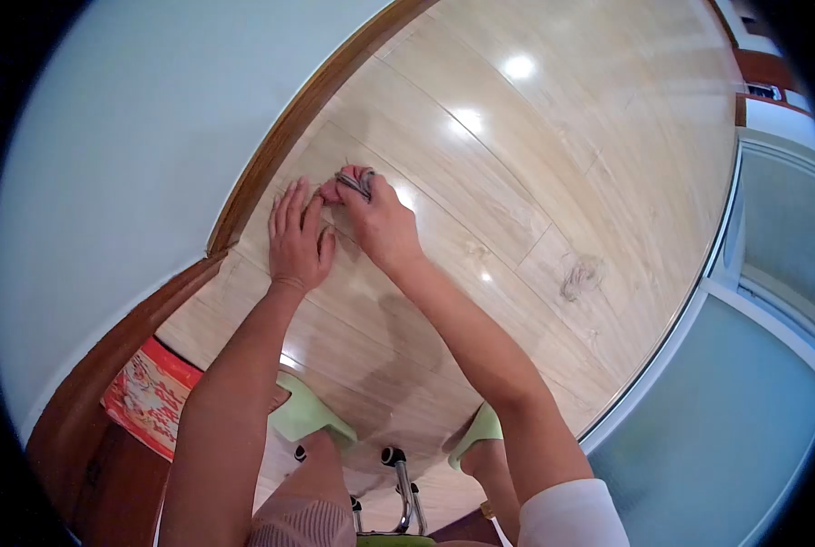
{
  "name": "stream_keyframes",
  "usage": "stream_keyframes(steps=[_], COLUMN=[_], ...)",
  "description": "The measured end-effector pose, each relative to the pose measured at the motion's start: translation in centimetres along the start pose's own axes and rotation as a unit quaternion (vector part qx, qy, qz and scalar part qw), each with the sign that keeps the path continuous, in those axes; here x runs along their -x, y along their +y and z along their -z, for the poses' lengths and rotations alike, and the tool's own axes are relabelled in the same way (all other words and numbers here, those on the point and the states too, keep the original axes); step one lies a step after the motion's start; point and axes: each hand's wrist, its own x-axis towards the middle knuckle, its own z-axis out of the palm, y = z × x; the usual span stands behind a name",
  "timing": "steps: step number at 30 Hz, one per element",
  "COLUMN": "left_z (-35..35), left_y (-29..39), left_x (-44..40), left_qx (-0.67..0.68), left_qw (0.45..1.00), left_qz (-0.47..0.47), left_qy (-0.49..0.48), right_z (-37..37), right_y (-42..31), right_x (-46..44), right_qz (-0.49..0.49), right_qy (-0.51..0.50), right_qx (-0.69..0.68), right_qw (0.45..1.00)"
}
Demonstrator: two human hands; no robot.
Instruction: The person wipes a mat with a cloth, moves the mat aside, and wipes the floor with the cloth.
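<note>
My left hand [300, 239] lies on the wood-look floor [480, 191] with its fingers spread out, close to the brown baseboard. Just to its right, my right hand [382, 219] is closed around a small bunched cloth [357, 179], pinkish with dark grey stripes, pressed down near the floor. The tips of my left fingers are beside the pink part of the cloth; whether they touch it is hard to tell. Farther right on the floor rests a loose tangle of hair-like strands [581, 275].
Brown baseboard [275, 146] runs along the pale wall at the left. A red patterned mat [150, 398] is at lower left. Green slippers [307, 412] and a metal caster base [402, 488] are below. Frosted panels [708, 392] stand at the right.
</note>
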Motion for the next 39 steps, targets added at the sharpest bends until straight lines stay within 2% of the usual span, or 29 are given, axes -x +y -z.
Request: stream_keyframes(steps=[2, 3, 5, 6, 7, 8, 9, 10, 12, 13, 14, 15, 16, 18, 19, 22, 24, 25, 26, 27, 28, 30, 33, 34, 35, 37, 39], left_z=[0.3, 0.3, -0.1, -0.1, -0.2, -0.2, -0.2, -0.3, -0.4, -0.4, -0.4, -0.3, -0.4, -0.4, -0.5, -1.2, -0.8, -0.7, -0.7, -0.7, -0.6, -0.8, -1.4, -1.4, -1.4, -1.6, -2.0], left_y=[-0.2, -0.5, -0.3, 0.0, -0.1, -0.2, -0.3, -0.4, -0.3, -0.3, -0.3, -0.2, -0.3, -0.3, -0.3, -0.6, -0.7, -0.7, -0.7, -0.7, -0.8, -0.9, -1.5, -1.5, -1.5, -1.5, -1.8], left_x=[0.0, 0.2, 0.1, 0.1, 0.1, 0.0, -0.1, 0.0, 0.0, 0.0, 0.1, 0.1, 0.0, 0.3, 0.2, 0.3, 0.2, 0.2, 0.3, 0.2, 0.1, 0.5, 0.6, 0.8, 0.6, 0.3, 0.4], left_qx=[0.0, -0.005, -0.003, 0.0, 0.002, 0.001, 0.001, 0.001, -0.006, -0.012, -0.017, -0.026, -0.033, -0.043, -0.045, -0.053, -0.044, -0.041, -0.037, -0.035, -0.032, -0.026, -0.056, -0.065, -0.074, -0.085, -0.089], left_qw=[1.0, 1.0, 1.0, 1.0, 1.0, 1.0, 1.0, 1.0, 1.0, 1.0, 1.0, 1.0, 0.999, 0.999, 0.999, 0.999, 0.999, 0.999, 0.999, 0.999, 0.999, 0.999, 0.997, 0.997, 0.997, 0.996, 0.996], left_qz=[-0.001, 0.001, -0.005, -0.004, -0.003, -0.001, -0.006, -0.01, -0.013, -0.012, -0.013, -0.009, -0.005, 0.004, 0.006, -0.007, -0.019, -0.02, -0.023, -0.027, -0.029, -0.03, -0.045, -0.033, -0.024, -0.016, -0.011], left_qy=[-0.003, -0.003, -0.002, -0.001, 0.001, 0.005, 0.009, 0.01, 0.011, 0.009, 0.005, 0.0, -0.005, -0.01, -0.009, -0.002, 0.013, 0.016, 0.017, 0.02, 0.024, 0.027, 0.029, 0.017, 0.005, -0.002, -0.002], right_z=[2.1, 4.3, 10.1, 12.9, 16.3, 19.5, 21.6, 22.9, 20.6, 18.9, 15.3, 11.8, 8.1, 2.6, 1.2, 1.6, 6.9, 10.2, 13.8, 16.6, 19.5, 22.6, 19.5, 16.9, 12.6, 8.8, 3.5], right_y=[1.5, 2.9, 5.1, 7.8, 8.3, 10.7, 12.4, 14.4, 11.0, 11.1, 8.1, 3.9, 2.4, -0.4, -1.1, 1.0, 5.0, 6.6, 8.7, 11.3, 13.1, 15.5, 10.0, 9.2, 9.6, 3.3, 4.1], right_x=[-0.8, -2.6, -3.8, -4.0, -3.7, -3.7, -3.3, -3.6, -1.5, -2.4, -2.1, -1.1, -1.9, -2.4, -3.2, -6.0, -5.7, -4.3, -2.3, 0.1, 2.6, 6.6, 11.2, 11.9, 11.8, 13.8, 13.3], right_qz=[0.184, 0.266, 0.181, 0.065, 0.013, 0.032, -0.045, -0.212, -0.079, 0.14, 0.219, 0.156, 0.183, 0.147, 0.161, 0.102, 0.179, 0.165, 0.098, 0.067, 0.019, -0.236, -0.019, 0.039, 0.172, 0.132, 0.232], right_qy=[0.041, 0.069, 0.188, 0.239, 0.252, 0.256, 0.276, 0.276, 0.295, 0.243, 0.221, 0.146, 0.105, 0.026, 0.0, 0.037, 0.206, 0.274, 0.251, 0.276, 0.249, 0.226, 0.213, 0.145, 0.149, -0.031, -0.005], right_qx=[0.108, 0.11, 0.193, 0.255, 0.319, 0.324, 0.347, 0.36, 0.313, 0.273, 0.239, 0.141, 0.108, 0.094, 0.124, 0.109, 0.042, 0.095, 0.163, 0.229, 0.243, 0.229, 0.263, 0.175, 0.174, 0.046, 0.097], right_qw=[0.976, 0.955, 0.946, 0.935, 0.914, 0.91, 0.895, 0.866, 0.899, 0.92, 0.92, 0.967, 0.972, 0.984, 0.979, 0.988, 0.961, 0.943, 0.949, 0.931, 0.937, 0.917, 0.941, 0.973, 0.958, 0.99, 0.968])
